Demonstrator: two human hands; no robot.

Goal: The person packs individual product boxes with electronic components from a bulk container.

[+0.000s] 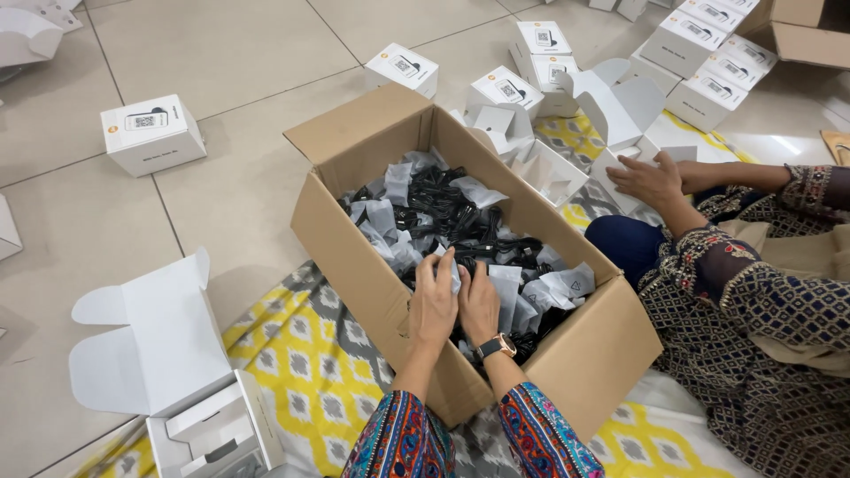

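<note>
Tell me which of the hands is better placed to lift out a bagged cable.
Left, probably. The left hand rests on a small clear bag atop the black cables; the right hand lies beside it, fingers lower.

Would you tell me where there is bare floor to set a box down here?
Bare tiles lie between the lone white box and the carton. Crowded: the carton, where both hands dig among bagged cables, and the white boxes beyond.

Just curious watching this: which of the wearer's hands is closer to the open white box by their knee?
Left. The left hand is in the cardboard box on the side toward the open white box; the right hand lies beyond it.
</note>
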